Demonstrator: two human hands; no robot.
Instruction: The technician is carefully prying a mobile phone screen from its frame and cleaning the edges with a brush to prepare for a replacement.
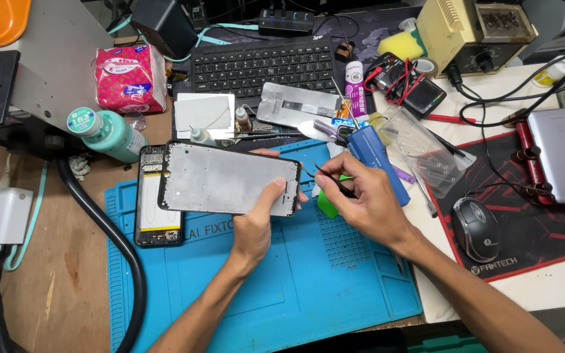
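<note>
- The phone frame, grey inside with a black edge, is held above the blue mat, near the middle of the view.
- The left hand grips the frame at its lower right corner, thumb on top.
- The right hand, at 3 o'clock of the frame, pinches black tweezers, their tip just beside the frame's right edge.
- An open phone lies on the mat at 9 o'clock, partly under the frame.
- A keyboard sits at 12 o'clock, a mouse at 3 o'clock on the tabletop.

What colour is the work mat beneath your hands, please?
Blue work mat, clearest in the head view.
</note>
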